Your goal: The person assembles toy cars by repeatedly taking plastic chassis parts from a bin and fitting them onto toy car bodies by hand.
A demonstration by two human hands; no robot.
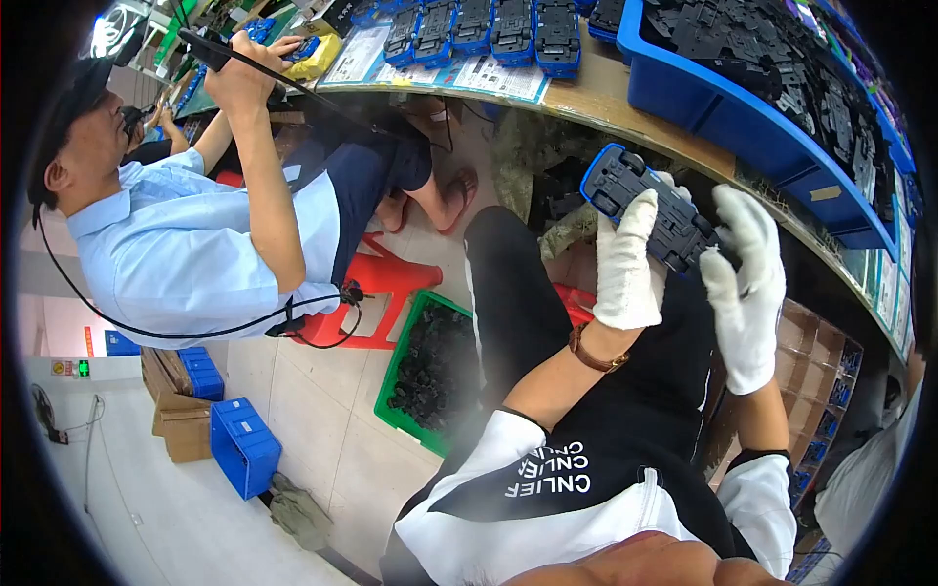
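Observation:
My left hand, in a white glove, grips a toy car tilted in the air over my lap. The car's black underside faces up, and its blue body shows along the edge at one end. Beside the car's other end is my right hand, also in a white glove and slightly blurred. Its thumb and fingers are spread apart around that end; whether they touch the car I cannot tell. More blue toy cars lie underside up in a row on the bench ahead.
A blue bin full of flat black parts stands at the bench's right. On the floor at left are a green crate of black pieces and a red stool under a seated co-worker. Cardboard trays stand by my right arm.

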